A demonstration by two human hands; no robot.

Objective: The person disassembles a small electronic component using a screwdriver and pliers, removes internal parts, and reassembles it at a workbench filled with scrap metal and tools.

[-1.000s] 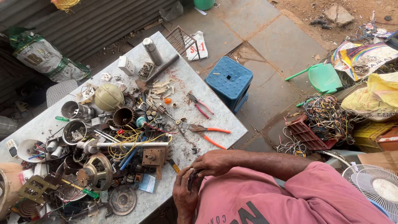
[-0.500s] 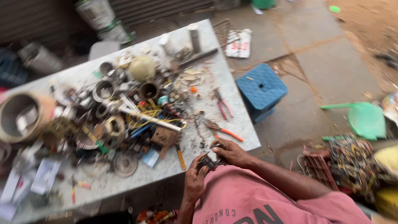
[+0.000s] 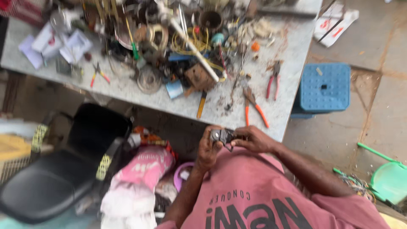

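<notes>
A small dark metal part [image 3: 223,135] is pinched between both hands, right in front of the chest over the pink shirt [image 3: 254,199]. The fingers of the left hand [image 3: 207,148] are curled shut around its left end, and the fingers of the right hand [image 3: 254,139] are closed on its right end, so it's clamped from both sides. The picture is pretty blurry, so what kind of part it is can't really be made out. It's held just off the near edge of the surface [image 3: 280,106], not resting on it.

Just beyond the hands, orange-handled pliers [image 3: 254,108] are laid on the surface, with red-handled pliers [image 3: 273,78] a bit further out and a yellow-handled tool [image 3: 201,104] to the left of them. Behind those, a big tangle of scrap is piled up: a brown box-shaped piece [image 3: 197,76], a long white rod [image 3: 195,46] lying diagonally, yellow wire [image 3: 186,42], and a round metal disc [image 3: 149,79]. Small red-handled cutters [image 3: 99,73] are seen well off to the left, near some white paper packets [image 3: 63,42].

On the floor, a blue plastic stool [image 3: 324,89] is set just beside the surface's right end. A black seat [image 3: 63,169] is parked down on the left, with pink and white bags [image 3: 135,182] stuffed beside it. A green dustpan [image 3: 388,178] is visible at the far right.
</notes>
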